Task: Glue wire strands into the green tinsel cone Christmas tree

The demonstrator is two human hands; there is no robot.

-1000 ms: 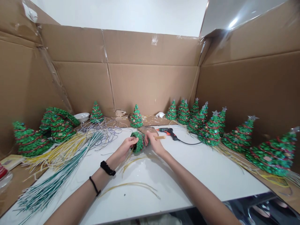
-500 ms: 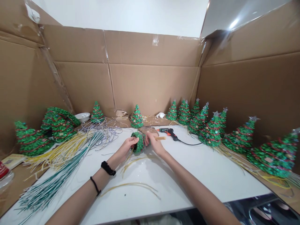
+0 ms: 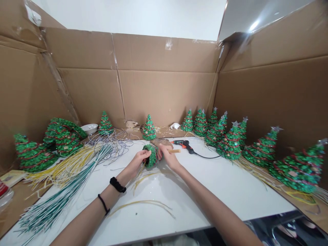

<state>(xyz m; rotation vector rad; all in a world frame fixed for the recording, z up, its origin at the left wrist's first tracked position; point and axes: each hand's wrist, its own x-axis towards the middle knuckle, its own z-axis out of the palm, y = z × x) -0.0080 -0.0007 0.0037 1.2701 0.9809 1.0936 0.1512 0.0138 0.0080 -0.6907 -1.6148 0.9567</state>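
Note:
Near the middle of the white board, a small green tinsel Christmas tree lies tilted on its side, its dark hollow base turned toward my left hand. My left fingers pinch the rim of that base, and yellowish strands hang just below. Around the tree's upper part, the fingers of my right hand are closed, hiding its tip. A tan stick pokes out from my right hand; its other end is hidden. Just beyond lies a brownish, clear-looking pad, with an orange-and-black glue gun to its right.
Finished-looking trees with silver stars line the right side; others stand left and behind. Bundles of green strands and yellow strands cover the left. Loose yellow strands lie in front. Cardboard walls enclose the board. A white bowl sits back left.
The view has shifted very slightly. Both hands keep the same hold on the tree, with hardly any visible movement.

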